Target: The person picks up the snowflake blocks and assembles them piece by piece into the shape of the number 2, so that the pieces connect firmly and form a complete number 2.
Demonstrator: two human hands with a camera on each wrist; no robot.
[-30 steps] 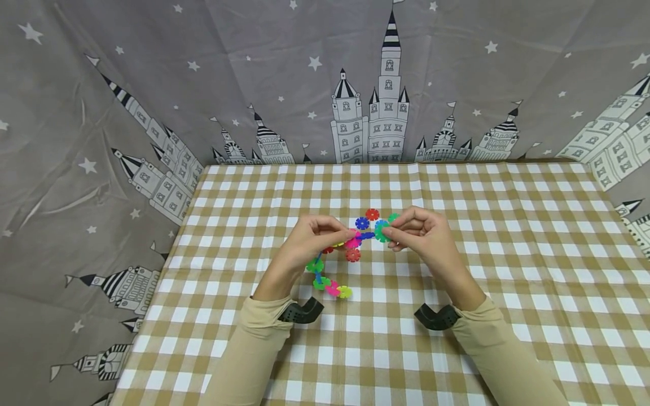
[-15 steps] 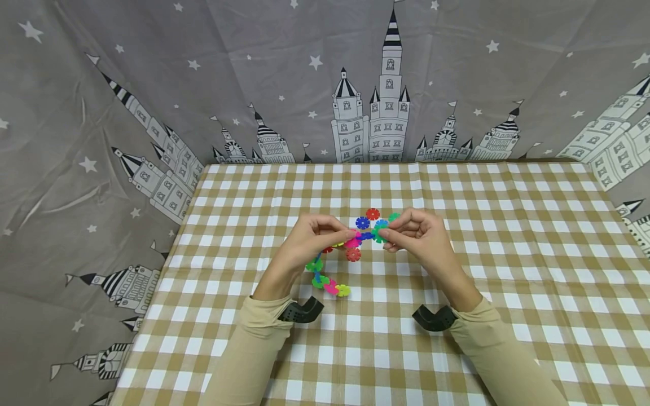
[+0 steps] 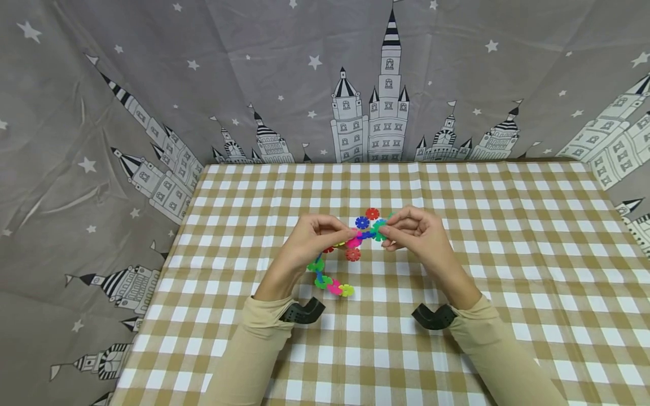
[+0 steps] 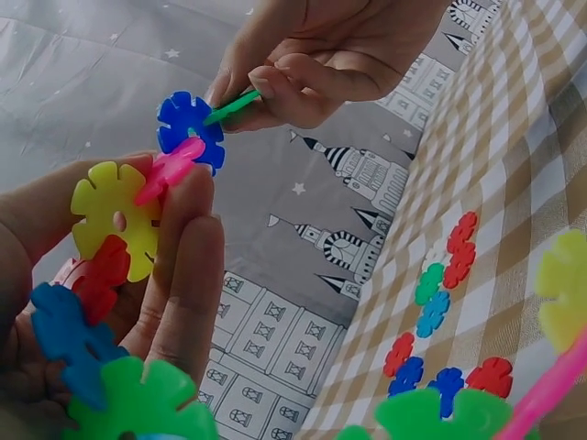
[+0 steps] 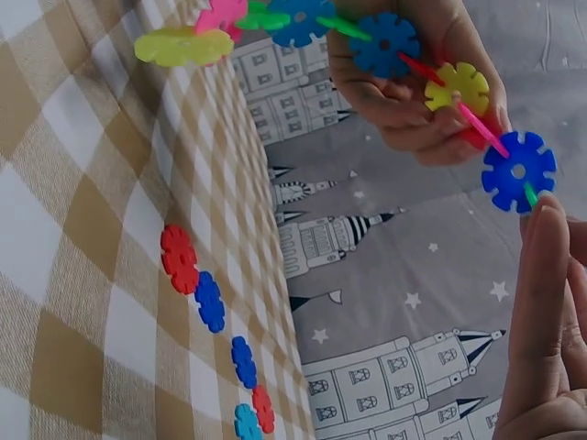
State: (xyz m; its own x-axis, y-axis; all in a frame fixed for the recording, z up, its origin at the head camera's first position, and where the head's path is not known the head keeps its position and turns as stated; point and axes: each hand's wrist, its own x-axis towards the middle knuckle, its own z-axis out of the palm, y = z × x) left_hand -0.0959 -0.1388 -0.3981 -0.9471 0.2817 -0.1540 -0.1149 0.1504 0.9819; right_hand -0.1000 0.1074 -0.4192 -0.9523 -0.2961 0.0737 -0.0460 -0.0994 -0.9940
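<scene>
A chain of notched plastic flower discs hangs from my left hand (image 3: 304,239), which pinches its pink disc (image 4: 170,174) between thumb and finger. Beyond the pink one stands a blue disc (image 5: 518,172), the chain's right-hand end link. My right hand (image 3: 421,231) pinches a green disc (image 4: 234,107), its edge meeting the blue disc's rim at an angle. Back along the chain come a yellow disc (image 4: 115,220), a red disc (image 4: 99,280) and several blue and green ones. The chain curls below the left hand to a yellow end disc (image 3: 347,290).
Loose discs lie on the checked tablecloth (image 3: 508,237) under the hands, among them a red disc (image 3: 372,213), a blue disc (image 3: 362,223) and another red disc (image 3: 352,255). A grey castle-print curtain (image 3: 284,67) stands behind the table.
My right hand has shifted slightly left with the green disc, bringing it against the blue disc. The left hand stays almost in place; the hanging chain end sways a little.
</scene>
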